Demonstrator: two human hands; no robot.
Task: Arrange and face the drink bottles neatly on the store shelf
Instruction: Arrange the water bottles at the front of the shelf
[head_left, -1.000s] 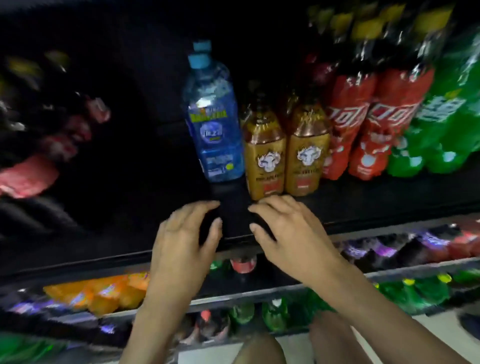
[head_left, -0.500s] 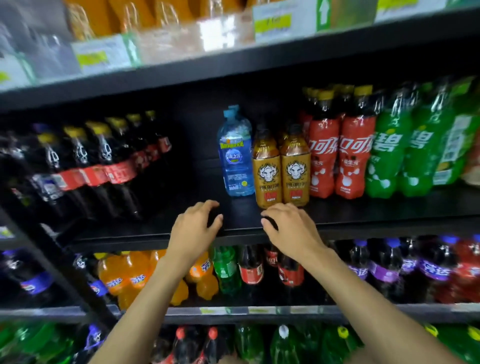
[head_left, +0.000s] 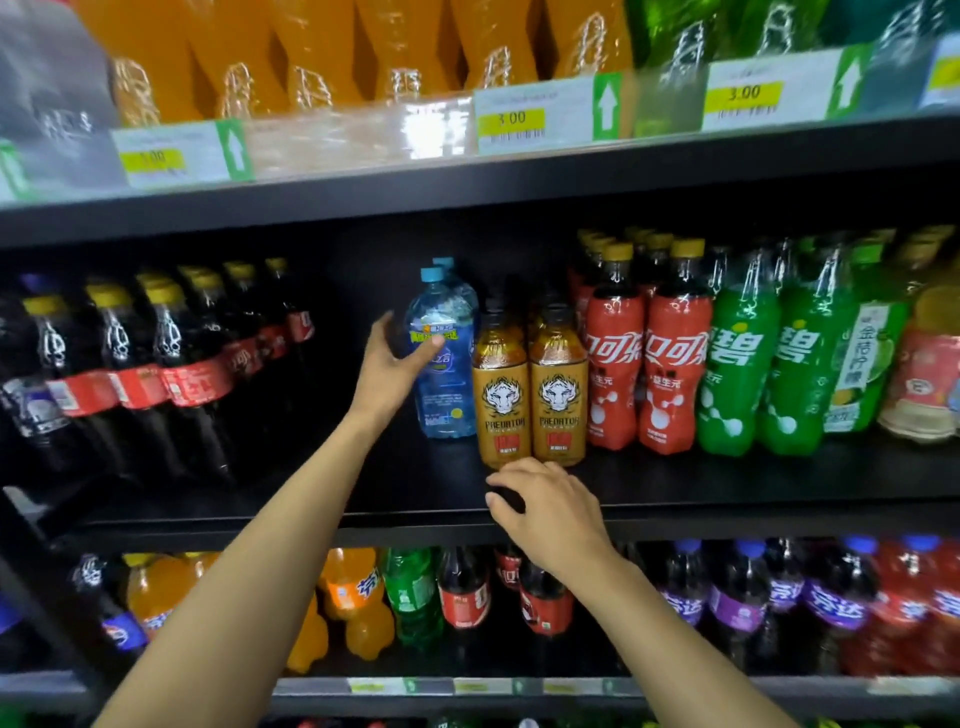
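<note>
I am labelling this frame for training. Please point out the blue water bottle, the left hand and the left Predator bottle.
blue water bottle (head_left: 449, 405): head view, lower front label.
left hand (head_left: 389, 371): head view, middle of the hand.
left Predator bottle (head_left: 501, 397): head view, tiger face on the label.

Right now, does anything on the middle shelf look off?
The blue bottle, gripped by the left hand, stands back from the gold bottles' front line, with a bare stretch of shelf on its left.
</note>
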